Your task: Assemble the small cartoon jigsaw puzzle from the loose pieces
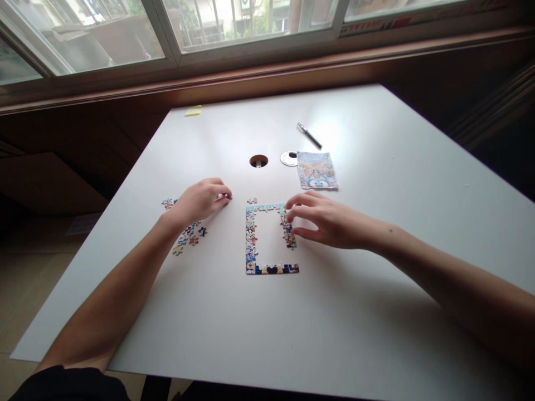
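Note:
A rectangular border of joined jigsaw pieces (251, 239) lies on the white table, with a gap low on its right side. My right hand (321, 219) rests at the border's upper right, fingers apart and touching the pieces there. To the left, my left hand (201, 199) pinches a small dark piece between thumb and fingertips. Loose puzzle pieces (190, 234) lie below and beside that hand, some partly hidden by it. One single piece (252, 200) sits just above the border's top edge.
A printed picture sheet (317, 170) lies beyond my right hand, partly over a round metal cover (288, 159). Farther back is a dark pen (310, 136). The table has a round hole (258, 161) and a yellow sticky note (193, 111).

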The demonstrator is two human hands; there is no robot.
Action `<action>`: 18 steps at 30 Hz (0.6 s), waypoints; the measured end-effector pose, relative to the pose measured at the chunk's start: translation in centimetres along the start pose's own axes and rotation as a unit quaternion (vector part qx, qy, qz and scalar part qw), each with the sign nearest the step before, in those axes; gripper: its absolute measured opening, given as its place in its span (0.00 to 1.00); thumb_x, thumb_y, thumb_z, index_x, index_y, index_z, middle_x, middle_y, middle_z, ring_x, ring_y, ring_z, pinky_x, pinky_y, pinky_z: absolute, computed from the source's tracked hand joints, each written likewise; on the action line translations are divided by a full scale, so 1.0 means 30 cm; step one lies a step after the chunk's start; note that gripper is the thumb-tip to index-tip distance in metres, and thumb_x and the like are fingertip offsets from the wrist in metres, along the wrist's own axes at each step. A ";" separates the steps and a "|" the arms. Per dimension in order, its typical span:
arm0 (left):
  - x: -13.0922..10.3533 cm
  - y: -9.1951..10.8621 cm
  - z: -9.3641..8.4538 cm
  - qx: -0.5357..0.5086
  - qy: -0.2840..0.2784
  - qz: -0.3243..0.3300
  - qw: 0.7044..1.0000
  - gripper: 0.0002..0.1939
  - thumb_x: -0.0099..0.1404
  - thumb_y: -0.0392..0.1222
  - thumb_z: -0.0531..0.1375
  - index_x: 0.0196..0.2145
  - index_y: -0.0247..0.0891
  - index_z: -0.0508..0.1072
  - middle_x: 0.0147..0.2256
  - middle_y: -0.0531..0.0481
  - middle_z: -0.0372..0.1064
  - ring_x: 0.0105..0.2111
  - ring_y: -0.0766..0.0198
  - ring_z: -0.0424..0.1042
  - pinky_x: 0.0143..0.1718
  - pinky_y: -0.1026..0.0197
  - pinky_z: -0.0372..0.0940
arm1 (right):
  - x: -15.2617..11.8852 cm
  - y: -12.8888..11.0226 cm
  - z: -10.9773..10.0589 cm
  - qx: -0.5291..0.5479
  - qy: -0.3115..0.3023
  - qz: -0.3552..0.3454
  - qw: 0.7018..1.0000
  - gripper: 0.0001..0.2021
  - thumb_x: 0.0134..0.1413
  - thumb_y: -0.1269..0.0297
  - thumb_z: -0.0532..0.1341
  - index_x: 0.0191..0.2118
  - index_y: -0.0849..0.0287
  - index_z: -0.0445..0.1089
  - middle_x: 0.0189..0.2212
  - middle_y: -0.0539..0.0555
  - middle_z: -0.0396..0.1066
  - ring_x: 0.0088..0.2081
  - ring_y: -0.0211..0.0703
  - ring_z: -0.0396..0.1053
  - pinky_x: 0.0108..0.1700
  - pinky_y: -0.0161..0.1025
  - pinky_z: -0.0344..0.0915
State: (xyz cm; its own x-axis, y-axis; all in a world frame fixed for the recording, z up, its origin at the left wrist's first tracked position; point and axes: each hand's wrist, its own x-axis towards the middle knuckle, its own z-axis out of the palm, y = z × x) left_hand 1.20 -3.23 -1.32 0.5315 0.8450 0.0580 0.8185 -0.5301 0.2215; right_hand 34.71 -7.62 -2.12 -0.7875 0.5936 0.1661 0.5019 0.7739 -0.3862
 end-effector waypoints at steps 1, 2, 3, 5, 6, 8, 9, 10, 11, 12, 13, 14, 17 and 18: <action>0.002 -0.003 0.001 -0.012 0.001 0.001 1.000 0.11 0.70 0.44 0.56 0.39 0.41 0.78 0.42 0.48 0.72 0.39 0.61 0.71 0.41 0.58 0.65 | 0.000 0.001 0.001 -0.001 0.001 0.000 1.000 0.07 0.62 0.62 0.60 0.43 0.55 0.73 0.49 0.60 0.70 0.50 0.53 0.66 0.50 0.51 0.66; 0.004 -0.007 0.003 -0.025 0.001 0.004 1.000 0.10 0.69 0.44 0.56 0.39 0.40 0.77 0.43 0.47 0.72 0.39 0.61 0.71 0.42 0.57 0.65 | -0.001 0.003 0.001 -0.002 0.003 -0.001 1.000 0.07 0.62 0.62 0.60 0.43 0.55 0.73 0.49 0.60 0.70 0.50 0.53 0.66 0.50 0.52 0.66; 0.005 -0.012 0.006 -0.038 0.001 0.008 0.999 0.09 0.69 0.43 0.57 0.38 0.39 0.76 0.43 0.47 0.71 0.39 0.62 0.71 0.43 0.57 0.66 | -0.001 0.006 0.002 -0.002 0.005 -0.002 1.000 0.07 0.62 0.62 0.60 0.43 0.55 0.73 0.49 0.60 0.71 0.50 0.53 0.66 0.50 0.52 0.66; 0.008 -0.022 0.013 -0.057 0.002 0.013 0.998 0.09 0.68 0.43 0.57 0.36 0.38 0.75 0.43 0.46 0.71 0.38 0.63 0.71 0.44 0.57 0.66 | -0.003 0.012 0.003 -0.002 0.009 -0.002 1.000 0.08 0.62 0.61 0.60 0.43 0.55 0.73 0.49 0.59 0.71 0.49 0.53 0.66 0.51 0.52 0.65; 0.009 -0.026 0.016 -0.063 0.004 0.014 0.998 0.08 0.68 0.43 0.57 0.36 0.37 0.75 0.42 0.46 0.71 0.37 0.63 0.71 0.44 0.57 0.67 | -0.003 0.015 0.003 -0.001 0.010 -0.001 1.000 0.08 0.61 0.61 0.60 0.43 0.55 0.73 0.49 0.59 0.71 0.49 0.53 0.67 0.50 0.52 0.65; 0.009 -0.030 0.021 -0.071 0.007 0.016 0.997 0.09 0.68 0.43 0.57 0.39 0.38 0.75 0.43 0.46 0.71 0.37 0.63 0.71 0.44 0.58 0.67 | -0.004 0.019 0.003 -0.002 0.010 0.001 1.000 0.08 0.61 0.61 0.60 0.43 0.55 0.73 0.49 0.59 0.71 0.49 0.53 0.67 0.50 0.52 0.65; 0.009 -0.030 0.022 -0.073 0.008 0.018 0.997 0.10 0.69 0.44 0.57 0.41 0.38 0.76 0.43 0.46 0.70 0.37 0.63 0.71 0.44 0.58 0.67 | -0.005 0.020 0.002 -0.002 0.009 0.003 1.000 0.08 0.62 0.60 0.60 0.43 0.55 0.73 0.49 0.60 0.71 0.49 0.53 0.67 0.50 0.52 0.65; 0.008 -0.030 0.022 -0.074 0.008 0.019 0.997 0.11 0.69 0.44 0.56 0.42 0.39 0.76 0.43 0.46 0.70 0.37 0.63 0.71 0.44 0.57 0.67 | -0.005 0.021 0.002 -0.003 0.007 0.004 1.000 0.08 0.62 0.60 0.60 0.44 0.55 0.73 0.49 0.60 0.71 0.49 0.53 0.67 0.50 0.52 0.65; 0.006 -0.030 0.019 -0.075 0.005 0.019 0.997 0.11 0.70 0.44 0.56 0.43 0.40 0.76 0.44 0.46 0.70 0.37 0.64 0.71 0.45 0.57 0.67 | -0.005 0.021 0.002 -0.005 0.005 0.004 1.000 0.08 0.62 0.60 0.60 0.43 0.55 0.72 0.49 0.60 0.71 0.49 0.53 0.67 0.50 0.52 0.65; 0.004 -0.029 0.016 -0.075 0.003 0.018 0.997 0.12 0.70 0.45 0.55 0.42 0.40 0.77 0.44 0.47 0.70 0.37 0.64 0.71 0.46 0.57 0.67 | -0.005 0.021 0.001 -0.005 0.004 0.004 1.000 0.08 0.62 0.60 0.60 0.43 0.55 0.72 0.49 0.60 0.71 0.49 0.53 0.67 0.50 0.52 0.65; 0.002 -0.029 0.012 -0.076 0.001 0.015 0.997 0.12 0.70 0.45 0.55 0.41 0.40 0.77 0.44 0.47 0.70 0.37 0.64 0.71 0.46 0.57 0.67 | -0.005 0.020 0.001 -0.004 0.003 0.003 1.000 0.08 0.62 0.60 0.60 0.43 0.55 0.73 0.49 0.60 0.71 0.49 0.53 0.67 0.50 0.52 0.65; 0.000 -0.028 0.008 -0.076 -0.001 0.013 0.997 0.12 0.70 0.45 0.55 0.40 0.40 0.77 0.44 0.46 0.70 0.38 0.63 0.71 0.46 0.57 0.67 | -0.005 0.020 0.001 -0.002 0.002 0.003 1.000 0.08 0.62 0.60 0.60 0.43 0.55 0.73 0.49 0.60 0.71 0.49 0.53 0.67 0.50 0.52 0.65; -0.003 -0.016 0.004 -0.067 -0.002 0.013 0.998 0.11 0.68 0.44 0.56 0.40 0.39 0.76 0.43 0.45 0.70 0.38 0.62 0.71 0.45 0.57 0.68 | -0.004 0.018 0.001 0.003 0.001 0.004 1.000 0.08 0.62 0.60 0.59 0.43 0.55 0.73 0.49 0.60 0.71 0.48 0.53 0.67 0.49 0.53 0.65; -0.002 -0.007 0.008 -0.056 0.007 0.014 0.998 0.11 0.67 0.43 0.56 0.40 0.38 0.76 0.43 0.45 0.71 0.38 0.61 0.71 0.44 0.57 0.67 | -0.004 0.017 0.001 0.003 0.000 0.005 1.000 0.08 0.62 0.60 0.59 0.43 0.55 0.73 0.49 0.60 0.71 0.48 0.53 0.67 0.49 0.53 0.65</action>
State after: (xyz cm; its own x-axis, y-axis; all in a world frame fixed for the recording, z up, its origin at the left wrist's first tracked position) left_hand 1.04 -3.18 -1.60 0.5505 0.8311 0.0796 0.7730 -0.5434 0.3275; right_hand 35.05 -7.29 -2.37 -0.7825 0.6010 0.1629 0.5073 0.7670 -0.3928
